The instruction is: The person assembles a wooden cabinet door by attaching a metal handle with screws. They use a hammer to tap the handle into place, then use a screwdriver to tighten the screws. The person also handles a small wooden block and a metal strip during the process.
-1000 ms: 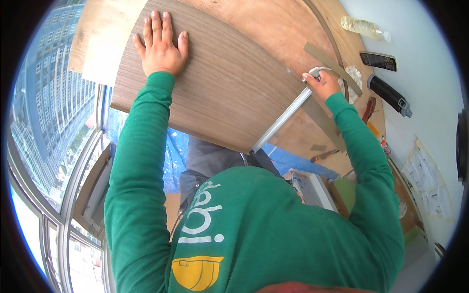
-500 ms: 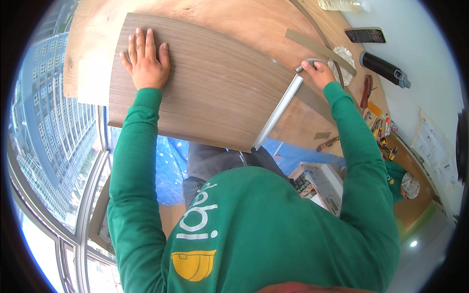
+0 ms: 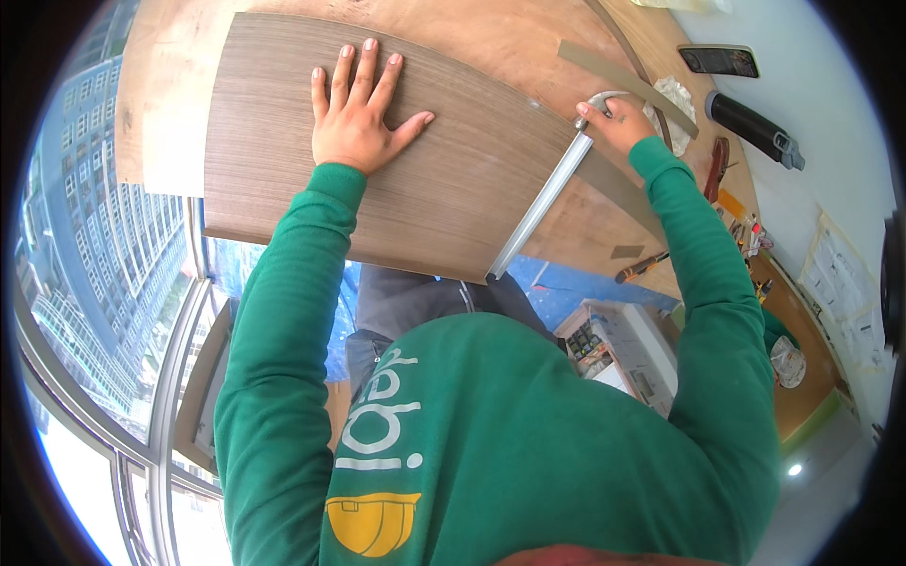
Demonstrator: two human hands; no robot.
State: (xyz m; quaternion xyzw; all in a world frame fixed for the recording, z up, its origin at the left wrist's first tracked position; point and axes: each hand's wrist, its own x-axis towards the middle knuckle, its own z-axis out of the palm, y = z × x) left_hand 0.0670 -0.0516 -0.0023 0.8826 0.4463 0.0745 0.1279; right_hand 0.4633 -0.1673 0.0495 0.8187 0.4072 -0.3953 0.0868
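The left hand (image 3: 357, 130) lies palm down on the wood-grain board (image 3: 453, 174), fingers spread wide and pointing to the far side, thumb held out to the right. The right hand (image 3: 623, 125) is curled around a curved metal tool (image 3: 599, 98), its thumb on the left side; the hand hides most of the tool, so its full shape cannot be told.

The board lies on a pale wooden table (image 3: 500, 38), its near edge close to the person's lap and its far edge curved. A silver metal strip (image 3: 541, 208) runs along the board's right edge, from near the lap to just beside the tool; whether tool and strip touch is unclear.

A narrow brown strip (image 3: 628, 87) lies beyond the right hand, with crumpled white paper (image 3: 673, 102) beside it. Farther right are a phone (image 3: 717, 60), a black bottle (image 3: 753, 128) and a red-handled tool (image 3: 717, 172). On the near right of the table is a small brown piece (image 3: 626, 252). Below the table, a blue sheet (image 3: 566, 279) shows near a box (image 3: 646, 363). Tall windows (image 3: 156, 453) stand on the left.
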